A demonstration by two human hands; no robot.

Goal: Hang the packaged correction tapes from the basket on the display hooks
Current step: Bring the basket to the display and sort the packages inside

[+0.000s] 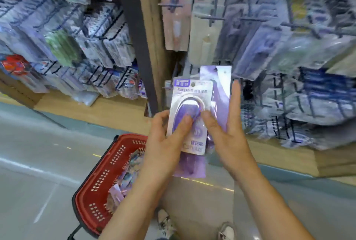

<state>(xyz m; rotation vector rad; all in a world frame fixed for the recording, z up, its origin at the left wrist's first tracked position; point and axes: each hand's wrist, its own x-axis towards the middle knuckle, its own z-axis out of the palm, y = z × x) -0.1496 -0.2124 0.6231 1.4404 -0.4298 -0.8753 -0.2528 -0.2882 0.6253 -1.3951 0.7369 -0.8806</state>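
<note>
Well, early-to-mid job by my read: nothing's going onto a hook at this sec. Left grip (165, 143) is closed on the front pack (189, 104), thumb across the clear blister, fingers wrapped round behind. Right grip (227, 133) pinches the stack from the other side, thumb on the front and fingers laid straight up the edge of the purple back pack (216, 85). So at least 2 packs in hand, overlapped, held upright in front of the display, hang holes at the top. Can't tell if a 3rd is tucked btwn them.

Done: can't say for sure. The hooks (210, 18) above and to the right carry lots of hung packs, but it's all blurred. I can't tell which are correction tapes, or which went up on this job.

Left: plenty. The red basket (90, 191) sits on the floor (38, 153) down-left of the hands, with a heap of packs (123, 180) in it — more than a few, no count possible. Next, I reckon: split the 2 packs, find the matching hook, thread each hole on — then back to the basket.
</note>
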